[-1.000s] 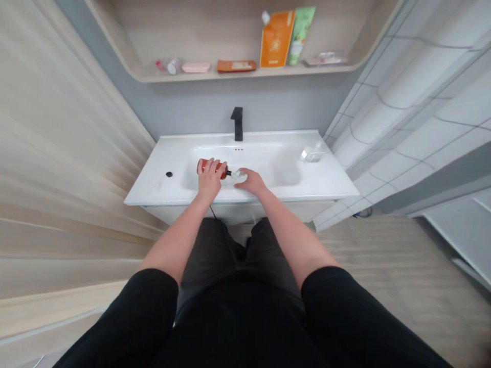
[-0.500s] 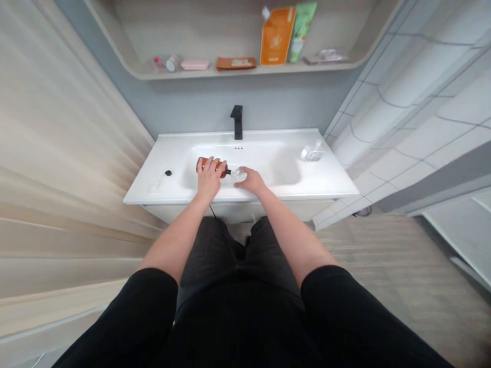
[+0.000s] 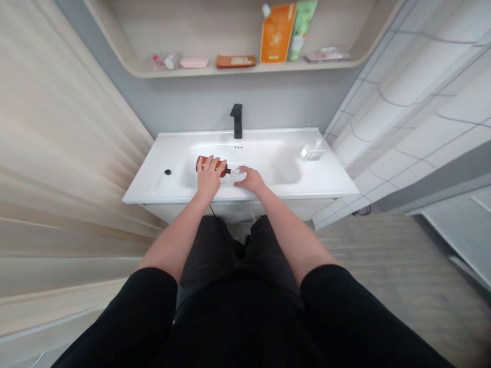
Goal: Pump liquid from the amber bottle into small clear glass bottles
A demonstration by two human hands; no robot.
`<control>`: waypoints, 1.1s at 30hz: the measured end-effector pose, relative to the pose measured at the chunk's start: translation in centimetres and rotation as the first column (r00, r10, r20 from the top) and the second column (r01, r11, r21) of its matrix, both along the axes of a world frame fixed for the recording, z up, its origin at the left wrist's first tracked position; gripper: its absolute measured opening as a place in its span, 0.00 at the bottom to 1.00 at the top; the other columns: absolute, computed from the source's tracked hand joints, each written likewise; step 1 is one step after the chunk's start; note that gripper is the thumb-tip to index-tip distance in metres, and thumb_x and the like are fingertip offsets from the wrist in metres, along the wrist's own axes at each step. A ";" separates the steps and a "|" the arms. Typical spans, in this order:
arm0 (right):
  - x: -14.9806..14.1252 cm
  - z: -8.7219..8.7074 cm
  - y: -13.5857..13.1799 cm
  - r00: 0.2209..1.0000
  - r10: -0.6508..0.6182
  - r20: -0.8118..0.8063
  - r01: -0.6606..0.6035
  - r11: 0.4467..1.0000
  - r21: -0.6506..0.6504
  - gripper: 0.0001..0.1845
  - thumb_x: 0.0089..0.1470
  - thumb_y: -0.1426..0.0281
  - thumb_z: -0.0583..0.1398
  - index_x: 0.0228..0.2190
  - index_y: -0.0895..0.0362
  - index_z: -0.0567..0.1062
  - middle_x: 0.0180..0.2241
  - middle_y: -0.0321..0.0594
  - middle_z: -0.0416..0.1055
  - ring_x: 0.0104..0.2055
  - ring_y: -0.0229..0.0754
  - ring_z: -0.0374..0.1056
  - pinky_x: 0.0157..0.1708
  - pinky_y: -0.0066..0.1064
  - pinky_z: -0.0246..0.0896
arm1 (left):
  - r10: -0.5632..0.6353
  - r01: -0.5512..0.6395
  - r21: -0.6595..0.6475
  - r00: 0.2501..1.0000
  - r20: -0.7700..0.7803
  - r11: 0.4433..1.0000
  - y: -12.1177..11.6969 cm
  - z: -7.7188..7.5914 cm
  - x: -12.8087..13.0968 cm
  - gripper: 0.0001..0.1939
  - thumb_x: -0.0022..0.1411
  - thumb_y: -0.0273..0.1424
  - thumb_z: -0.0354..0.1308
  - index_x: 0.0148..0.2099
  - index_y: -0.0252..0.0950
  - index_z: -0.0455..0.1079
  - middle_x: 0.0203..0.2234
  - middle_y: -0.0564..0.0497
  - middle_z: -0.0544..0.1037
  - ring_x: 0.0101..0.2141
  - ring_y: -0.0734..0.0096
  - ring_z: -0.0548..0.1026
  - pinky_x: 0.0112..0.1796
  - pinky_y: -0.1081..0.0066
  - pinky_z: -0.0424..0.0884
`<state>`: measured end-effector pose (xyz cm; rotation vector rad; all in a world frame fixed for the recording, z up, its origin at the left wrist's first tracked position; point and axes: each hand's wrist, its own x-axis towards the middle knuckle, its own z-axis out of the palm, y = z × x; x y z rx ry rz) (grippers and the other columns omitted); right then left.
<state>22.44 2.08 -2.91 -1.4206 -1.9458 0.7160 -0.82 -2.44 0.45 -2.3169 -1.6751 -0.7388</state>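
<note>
My left hand (image 3: pixel 208 176) is wrapped from above around a reddish-brown bottle (image 3: pixel 224 173). The bottle lies nearly on its side over the white sink basin (image 3: pixel 286 166), its dark neck pointing right. At that neck, my right hand (image 3: pixel 252 181) grips a small clear container (image 3: pixel 238 175), its fingers curled around the far side. Mouth and neck meet or nearly meet; whether liquid passes between them is too small to tell. A small black cap (image 3: pixel 168 172) rests on the countertop to the left of the basin.
Behind the basin stands a black faucet (image 3: pixel 238 122). A clear glass-like object (image 3: pixel 312 151) sits on the right of the counter. Overhead, a shelf (image 3: pixel 184 74) holds an orange pouch (image 3: pixel 276 33), a green tube (image 3: pixel 301 30) and several small items. A beige curtain (image 3: pixel 69 153) hangs at left.
Both hands keep their hold on the bottle and the clear container in nearly the same place. The whole view has shifted very slightly.
</note>
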 end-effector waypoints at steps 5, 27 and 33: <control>0.0 0.1 -0.1 1.000 -0.002 0.003 0.002 1.000 -0.011 0.44 0.45 0.65 0.83 0.63 0.52 0.82 0.58 0.44 0.86 0.62 0.57 0.82 0.72 0.48 0.72 | 0.016 -0.016 0.016 1.000 -0.013 1.000 0.0 -0.1 0.0 0.29 0.80 0.24 0.50 0.75 0.47 0.72 0.73 0.41 0.75 0.80 0.49 0.62 0.82 0.35 0.41; 0.2 -0.5 0.2 1.000 0.006 -0.019 -0.006 1.000 0.027 0.42 0.44 0.66 0.83 0.61 0.51 0.83 0.58 0.43 0.86 0.63 0.59 0.82 0.71 0.50 0.72 | -0.039 0.036 0.064 0.998 0.045 0.997 0.4 -0.8 -0.2 0.31 0.76 0.22 0.52 0.75 0.47 0.74 0.73 0.38 0.77 0.79 0.46 0.64 0.81 0.31 0.46; 0.2 -0.6 0.3 1.000 0.016 -0.021 -0.015 0.999 0.035 0.41 0.44 0.66 0.83 0.60 0.52 0.83 0.58 0.44 0.86 0.61 0.58 0.82 0.70 0.49 0.73 | -0.023 0.024 0.083 1.000 -0.009 0.996 0.3 -0.7 -0.1 0.30 0.78 0.23 0.51 0.75 0.47 0.75 0.73 0.40 0.77 0.79 0.47 0.65 0.81 0.33 0.49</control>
